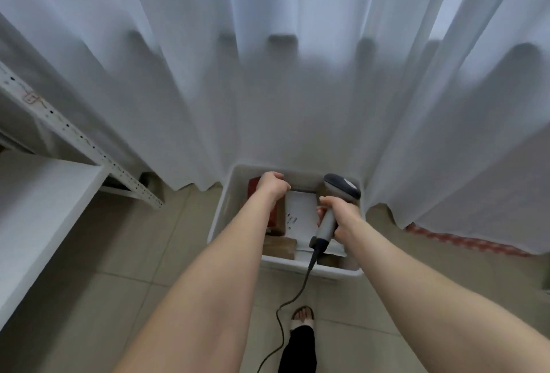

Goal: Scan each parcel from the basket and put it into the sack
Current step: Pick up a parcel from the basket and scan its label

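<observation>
A white plastic basket (309, 265) stands on the tiled floor in front of me, with several parcels inside. My left hand (272, 183) reaches into its far left part and grips the top edge of a parcel with a white label (300, 211). A red-brown parcel (275, 217) lies under my left wrist, and a brown cardboard parcel (281, 247) sits at the near side. My right hand (339, 214) holds a grey barcode scanner (339, 191) by its handle, head pointing down at the label. Its cable (297, 298) trails to the floor. No sack is in view.
White curtains (268, 74) hang right behind the basket. A white metal shelf rack (59, 170) stands at the left. A red patterned cloth (464, 243) shows under the curtain at right. My sandalled foot (302, 317) is just near of the basket.
</observation>
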Demonstrator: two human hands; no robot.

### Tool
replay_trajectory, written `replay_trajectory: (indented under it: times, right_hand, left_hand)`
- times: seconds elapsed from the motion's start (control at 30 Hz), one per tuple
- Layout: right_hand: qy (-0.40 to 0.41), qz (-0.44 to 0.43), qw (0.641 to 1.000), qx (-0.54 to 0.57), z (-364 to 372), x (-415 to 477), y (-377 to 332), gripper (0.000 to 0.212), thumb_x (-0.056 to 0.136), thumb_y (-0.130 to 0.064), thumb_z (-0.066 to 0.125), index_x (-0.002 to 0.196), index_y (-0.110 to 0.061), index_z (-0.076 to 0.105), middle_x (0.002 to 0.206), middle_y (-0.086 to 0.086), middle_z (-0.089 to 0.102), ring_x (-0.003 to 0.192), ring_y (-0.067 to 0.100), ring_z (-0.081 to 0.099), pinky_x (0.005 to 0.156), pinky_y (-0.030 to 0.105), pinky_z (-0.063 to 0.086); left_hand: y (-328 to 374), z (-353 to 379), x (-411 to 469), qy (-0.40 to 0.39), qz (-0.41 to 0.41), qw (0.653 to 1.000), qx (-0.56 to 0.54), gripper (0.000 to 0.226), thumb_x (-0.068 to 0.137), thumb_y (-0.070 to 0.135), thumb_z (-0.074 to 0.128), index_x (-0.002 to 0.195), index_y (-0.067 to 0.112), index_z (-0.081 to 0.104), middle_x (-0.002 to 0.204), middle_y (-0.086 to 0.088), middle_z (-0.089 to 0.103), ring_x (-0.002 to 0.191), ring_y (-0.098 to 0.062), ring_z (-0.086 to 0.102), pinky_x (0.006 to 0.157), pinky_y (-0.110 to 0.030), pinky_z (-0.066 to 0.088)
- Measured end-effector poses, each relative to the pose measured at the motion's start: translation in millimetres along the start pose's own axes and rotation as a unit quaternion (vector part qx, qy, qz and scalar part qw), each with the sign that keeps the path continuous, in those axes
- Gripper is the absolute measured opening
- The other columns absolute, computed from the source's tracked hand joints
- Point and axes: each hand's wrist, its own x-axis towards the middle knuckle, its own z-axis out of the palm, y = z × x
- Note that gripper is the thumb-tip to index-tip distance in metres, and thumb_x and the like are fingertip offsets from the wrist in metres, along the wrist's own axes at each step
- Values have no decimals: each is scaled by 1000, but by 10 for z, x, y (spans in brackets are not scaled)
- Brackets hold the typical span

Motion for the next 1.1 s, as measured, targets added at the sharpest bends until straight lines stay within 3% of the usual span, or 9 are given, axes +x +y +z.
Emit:
replay_trajectory:
  times: [0.17,0.23,0.3,0.4,0.47,0.63,0.83,0.93,1.1]
  right_hand:
    - [63,12,997,-40,-68,1024,-151,12,84,-9,69,94,-3,64,68,9,62,59,20,58,70,37,55]
    - [95,8,994,-62,-149,1401,-194,9,85,-6,67,87,-5,59,66,10,59,57,20,55,66,36,53]
    - [121,2,990,-76,-242,1793,-178,15,82,-5,67,93,-4,57,70,12,60,58,22,56,61,34,53]
    - [160,1,981,-113,-393,2356,-84,38,79,-15,71,113,-3,57,101,15,63,92,32,63,87,45,55]
    - [174,0,975,-139,-478,2722,-13,35,83,-14,69,114,-5,55,109,13,59,107,33,58,96,43,49]
    - [165,-4,966,-197,-620,3595,52,29,84,-16,69,108,-8,54,110,11,59,110,31,58,96,39,48]
    - [129,2,966,-223,-781,4405,150,52,73,-24,74,118,-5,56,112,12,60,102,30,59,91,44,52]
    - [104,10,970,-221,-810,4588,206,39,77,-19,72,110,-8,54,104,9,56,99,27,55,90,40,50]
    - [86,11,977,-192,-767,4640,288,40,76,-16,71,112,-7,57,98,7,55,85,21,53,73,32,46]
  left_hand:
    - [32,562,916,-47,-9,998,41,40,90,5,58,130,11,56,130,-12,56,120,-27,52,103,-37,44]
    - [-63,822,1243,-67,-16,996,53,40,91,3,56,130,9,55,131,-13,55,120,-27,52,103,-34,43]
    - [-198,1090,1536,-83,-30,994,59,39,92,3,54,130,9,53,133,-14,53,121,-27,51,102,-33,42]
    - [-425,1495,1944,-108,-61,991,58,39,94,6,53,133,7,49,134,-16,50,122,-29,49,103,-35,40]
    - [-602,1764,2194,-124,-73,988,64,41,94,8,54,135,7,47,136,-15,49,125,-30,47,106,-36,39]
    - [-936,2324,2801,-136,-96,984,61,47,94,7,55,139,6,42,140,-15,45,127,-31,45,106,-37,39]
    - [-1248,2817,3328,-151,-116,980,52,62,93,17,57,147,6,28,147,-14,39,130,-31,42,108,-39,38]
    - [-1365,2964,3439,-159,-143,976,48,65,94,19,54,149,7,22,148,-12,35,132,-31,39,105,-35,39]
    - [-1432,2980,3441,-178,-183,967,7,49,96,16,51,142,9,36,141,-11,45,124,-29,46,93,-37,42]
